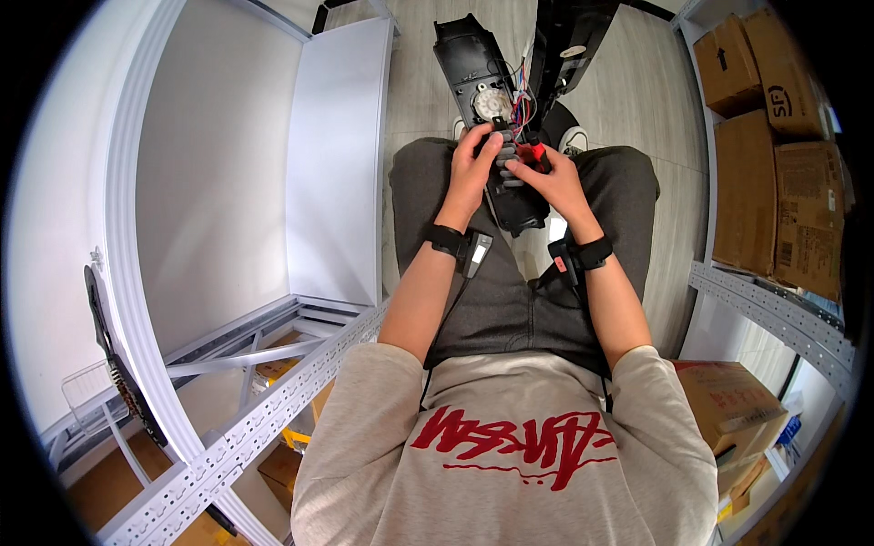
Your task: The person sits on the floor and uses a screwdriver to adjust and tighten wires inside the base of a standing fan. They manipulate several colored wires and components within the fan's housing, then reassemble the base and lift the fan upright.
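Observation:
A long black plastic panel (pixel 469 56) lies between my knees, its inner side up. On it sits a round whitish part (pixel 492 103), with a bundle of coloured wires (pixel 523 102) beside it. My left hand (pixel 471 175) is closed at the upper end of a strip of grey keys (pixel 510 169), thumb and fingers pinching there. In my right hand (pixel 561 189) is a red-and-black screwdriver (pixel 533 155), its tip hidden; the thumb reaches the strip from the right. The palms hide part of both grips.
Just beyond the panel stands a dark appliance body (pixel 569 55), linked by the wires. A white metal shelf (pixel 337 155) rises at my left. Cardboard boxes (pixel 742 196) fill a rack on the right, and another carton (pixel 728 400) sits lower. Black bands (pixel 446 239) circle both wrists.

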A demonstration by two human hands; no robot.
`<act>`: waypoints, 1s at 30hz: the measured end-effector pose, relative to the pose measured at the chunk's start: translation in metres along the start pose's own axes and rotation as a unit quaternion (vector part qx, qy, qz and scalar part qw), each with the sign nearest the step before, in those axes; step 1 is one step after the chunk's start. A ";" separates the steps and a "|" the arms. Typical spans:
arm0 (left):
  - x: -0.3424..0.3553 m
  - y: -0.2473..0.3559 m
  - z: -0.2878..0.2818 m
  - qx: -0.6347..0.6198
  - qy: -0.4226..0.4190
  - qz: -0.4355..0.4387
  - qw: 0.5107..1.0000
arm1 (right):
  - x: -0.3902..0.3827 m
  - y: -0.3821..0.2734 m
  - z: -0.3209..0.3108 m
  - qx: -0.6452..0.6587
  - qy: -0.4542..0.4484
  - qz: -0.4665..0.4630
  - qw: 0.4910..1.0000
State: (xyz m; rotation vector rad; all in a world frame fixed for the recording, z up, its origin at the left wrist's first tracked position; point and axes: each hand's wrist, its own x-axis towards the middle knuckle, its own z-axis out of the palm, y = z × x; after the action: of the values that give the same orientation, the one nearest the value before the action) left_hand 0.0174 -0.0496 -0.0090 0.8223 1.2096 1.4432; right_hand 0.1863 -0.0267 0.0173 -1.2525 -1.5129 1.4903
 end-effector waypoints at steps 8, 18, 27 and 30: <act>0.001 -0.002 0.002 -0.008 0.020 -0.006 1.000 | 0.000 -0.002 -0.001 0.005 -0.015 0.012 1.000; -0.001 0.005 0.003 -0.047 0.025 -0.032 0.998 | -0.004 -0.004 -0.003 -0.068 -0.054 -0.031 0.996; 0.003 -0.005 -0.004 -0.094 -0.019 -0.038 0.995 | -0.004 -0.010 -0.005 -0.076 -0.030 -0.030 0.996; 0.002 -0.004 -0.004 -0.101 -0.027 -0.043 0.994 | -0.004 -0.007 -0.004 -0.062 -0.025 -0.030 0.997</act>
State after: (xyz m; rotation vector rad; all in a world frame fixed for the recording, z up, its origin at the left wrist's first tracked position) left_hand 0.0139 -0.0487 -0.0138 0.6592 1.0265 1.4360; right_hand 0.1903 -0.0280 0.0256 -1.2369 -1.6832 1.4180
